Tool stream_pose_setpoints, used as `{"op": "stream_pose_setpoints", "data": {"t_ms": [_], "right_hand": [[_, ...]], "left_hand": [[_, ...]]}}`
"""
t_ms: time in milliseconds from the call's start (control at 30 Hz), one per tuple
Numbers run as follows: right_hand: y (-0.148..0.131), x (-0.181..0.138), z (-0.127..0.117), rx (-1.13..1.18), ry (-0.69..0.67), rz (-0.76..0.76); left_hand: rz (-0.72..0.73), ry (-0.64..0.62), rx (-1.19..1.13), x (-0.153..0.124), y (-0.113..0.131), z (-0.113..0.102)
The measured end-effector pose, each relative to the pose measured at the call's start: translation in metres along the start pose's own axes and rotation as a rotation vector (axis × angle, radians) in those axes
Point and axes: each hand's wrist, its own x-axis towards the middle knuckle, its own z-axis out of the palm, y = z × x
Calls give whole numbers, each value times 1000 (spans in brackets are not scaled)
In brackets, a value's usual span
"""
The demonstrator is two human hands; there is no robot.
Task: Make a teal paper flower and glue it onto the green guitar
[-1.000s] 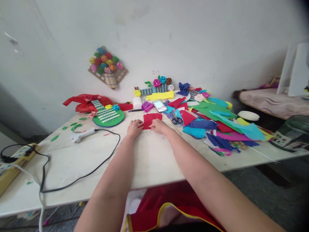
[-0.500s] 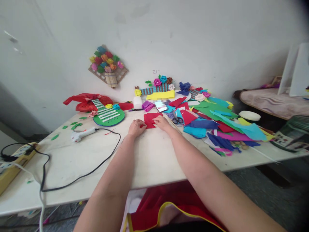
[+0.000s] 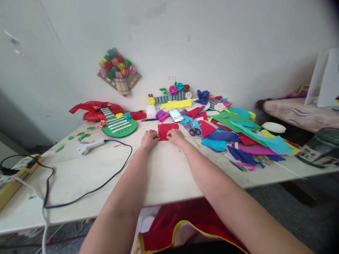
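A small square of red crepe paper [image 3: 167,129] lies flat on the white table in front of me. At its left edge, my left hand [image 3: 150,139] has its fingers bent together with the tips on the paper. My right hand [image 3: 176,136] is curled at the lower right part of the same piece, thumb and fingertips closed on it. Just beyond the paper lies a phone [image 3: 177,115] with a lit screen. To the right of my right hand rest scissors [image 3: 195,132] and a thin stick [image 3: 194,139].
A glue gun [image 3: 91,146] with a black cord lies left, near a green guitar-shaped craft [image 3: 119,127] and green paper leaves [image 3: 59,149]. Coloured paper [image 3: 246,130] is heaped right, beside a glass jar [image 3: 320,148]. A power strip [image 3: 19,180] sits at the left edge.
My right hand has drawn its pointing fingers in and curled them at the paper's lower right. The red crepe paper looks flatter and squarer. My left hand has barely moved.
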Motion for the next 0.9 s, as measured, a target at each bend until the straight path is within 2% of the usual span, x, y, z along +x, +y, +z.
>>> {"op": "stream_pose_setpoints", "data": {"t_ms": [267, 433, 600, 733, 900], "right_hand": [[3, 1, 1, 154, 48, -69], [12, 6, 11, 444, 69, -117], [13, 10, 16, 835, 60, -56], [8, 5, 1, 1135, -28, 83], [4, -4, -15, 1337, -67, 151]], "left_hand": [[-118, -8, -132, -2, 2, -4], [-214, -24, -304, 0, -2, -6], [-275, -138, -586, -3, -3, -10], [-293, -127, -829, -6, 3, -14], [-349, -111, -1049, -8, 8, -17]]}}
